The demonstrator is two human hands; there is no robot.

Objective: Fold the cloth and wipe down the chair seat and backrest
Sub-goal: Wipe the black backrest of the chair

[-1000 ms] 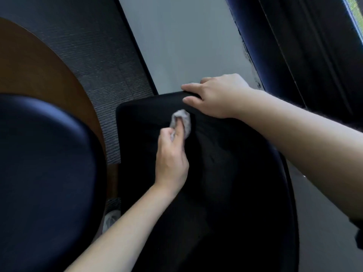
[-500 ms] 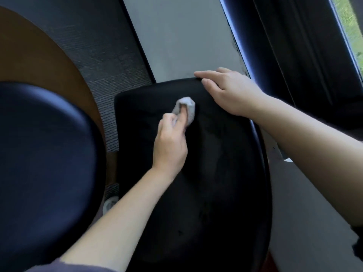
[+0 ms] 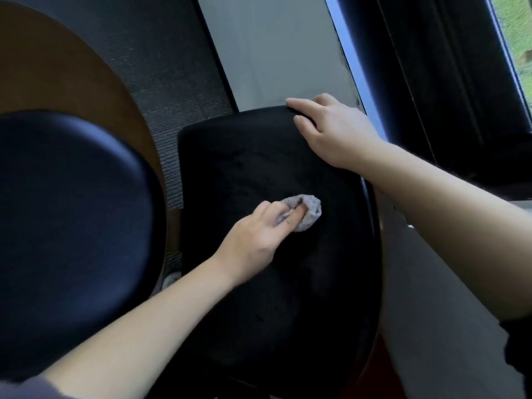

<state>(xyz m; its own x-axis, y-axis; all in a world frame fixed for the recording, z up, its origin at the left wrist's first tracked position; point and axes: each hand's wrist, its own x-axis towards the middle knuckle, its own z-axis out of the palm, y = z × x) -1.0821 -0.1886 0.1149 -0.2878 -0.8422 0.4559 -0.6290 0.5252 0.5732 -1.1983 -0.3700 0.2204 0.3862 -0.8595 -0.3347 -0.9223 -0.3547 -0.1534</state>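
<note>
The left hand [image 3: 259, 228] grasps the cloth [image 3: 309, 211], a small grey wad bunched at its fingertips. The fingers curl into the wad, one of them tucked inside its fold, and press it against the black padded face of the chair [image 3: 244, 298]. The wad sits just beyond the knuckles, about midway across the pad.

The right hand [image 3: 334, 133] is well beyond the left, up and to the right, at the pad's far edge. It clasps that edge. The forefinger lies along the rim, the other fingers drop behind it out of sight, and the thumb lies on the near face.

Left of the left forearm is a dark blue rounded cushion [image 3: 72, 226], with a brown table [image 3: 57, 82] past it. A grey wall [image 3: 273, 47] rises beyond the right hand.
</note>
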